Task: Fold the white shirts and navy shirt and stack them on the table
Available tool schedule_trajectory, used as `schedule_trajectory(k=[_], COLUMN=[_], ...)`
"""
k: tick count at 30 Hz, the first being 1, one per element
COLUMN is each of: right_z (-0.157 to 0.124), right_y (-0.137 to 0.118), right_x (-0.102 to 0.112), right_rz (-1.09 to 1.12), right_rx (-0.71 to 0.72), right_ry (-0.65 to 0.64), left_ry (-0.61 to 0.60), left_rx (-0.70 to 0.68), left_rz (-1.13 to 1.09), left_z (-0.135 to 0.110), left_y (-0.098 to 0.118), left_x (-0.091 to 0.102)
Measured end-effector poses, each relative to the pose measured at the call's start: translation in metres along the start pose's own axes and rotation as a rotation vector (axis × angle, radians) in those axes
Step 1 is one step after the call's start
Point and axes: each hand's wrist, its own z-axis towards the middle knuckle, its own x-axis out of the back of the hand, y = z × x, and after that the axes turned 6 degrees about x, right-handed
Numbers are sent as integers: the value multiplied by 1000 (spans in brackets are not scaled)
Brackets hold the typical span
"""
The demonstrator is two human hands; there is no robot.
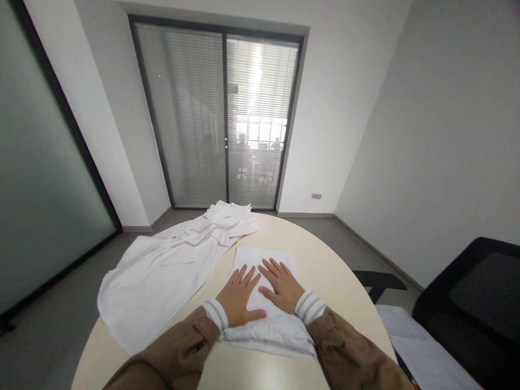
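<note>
A folded white garment (266,336) lies in front of me, its near edge rumpled and its far part smooth. My left hand (240,297) rests flat on its left side, fingers spread and thumb pointing right. On its right side my right hand (282,286) also lies flat with the fingers apart. Neither hand grips anything. To the left, a loose white garment (158,281) is spread out, bunched up at its far end and hanging over the table's left edge. The sleeves and hands cover parts of the folded garment.
The round cream table (320,265) bears both garments. At the right stands a black mesh chair (479,303), with white cloth (426,346) on its seat. Beyond the table is a glass door (219,119) with blinds; a frosted glass panel (44,173) is at the left.
</note>
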Motion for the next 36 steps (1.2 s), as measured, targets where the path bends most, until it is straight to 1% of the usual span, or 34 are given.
schedule_trajectory(k=[3,5,8,11,12,14,17,19,21,23,25,27,28,30,33,34,36], right_z=[2,4,7,7,7,7,7,7,7,6,6,6,6,6,4,4,2], right_y=[1,3,6,11,13,18,24,27,27,27,27,28,29,34,43,46,53], right_x=[-2,-2,0,0,0,-2,-5,-7,-7,-7,-6,-7,-7,-9,-11,-12,-13], right_rz=[-12,-16,-16,-18,-22,-41,-82,-104,-110,-100,-85,-69,-62,-60,-63,-52,-8], right_rx=[-26,-50,-53,-54,-75,-166,-344,-413,-433,-434,-436,-427,-420,-443,-598,-638,-635], right_ry=[-10,-1,-1,-10,-5,16,60,82,81,60,44,45,56,117,229,247,254], left_ry=[-11,12,22,-34,-47,-55,-35,24,121,179,178,175,189,227,262,265,281], left_rx=[57,71,-9,-74,-81,-90,-112,-99,-22,65,99,84,89,153,295,312,296], left_rz=[9,16,2,5,11,16,-7,-34,-29,17,70,85,80,51,-30,-67,-150], left_z=[1,-1,-9,-18,-19,-21,-18,-13,-8,-4,-3,-2,-2,-1,2,4,6], left_y=[2,7,17,24,25,24,18,9,-2,-14,-22,-28,-29,-31,-36,-39,-44], left_x=[6,9,8,6,5,5,5,4,1,-4,-9,-12,-13,-13,-13,-13,-16])
